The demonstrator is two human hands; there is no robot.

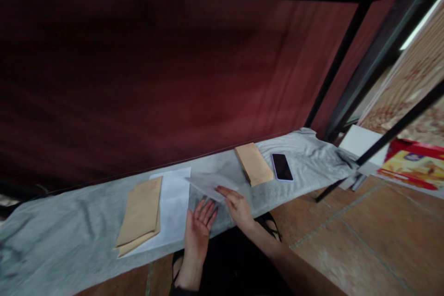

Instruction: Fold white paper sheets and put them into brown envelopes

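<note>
Between finger and thumb, my right hand (237, 206) pinches a folded white sheet of paper (210, 184), which is tilted above the cloth and slightly blurred. My left hand (200, 229) lies palm up with its fingers spread, just below the paper, and holds nothing. To its left a large white sheet (175, 208) rests flat on the cloth. Brown envelopes (140, 212) overlap that sheet's left part. A neat stack of brown envelopes (255, 164) sits to the right of my right hand.
A grey cloth (69, 222) covers the long narrow bench. A phone (282, 167) with a dark screen lies right of the envelope stack. Black metal bars (338, 64) frame the space before a dark red panel (173, 78). A red and yellow box (414, 164) stands at the right, over the tiled floor.
</note>
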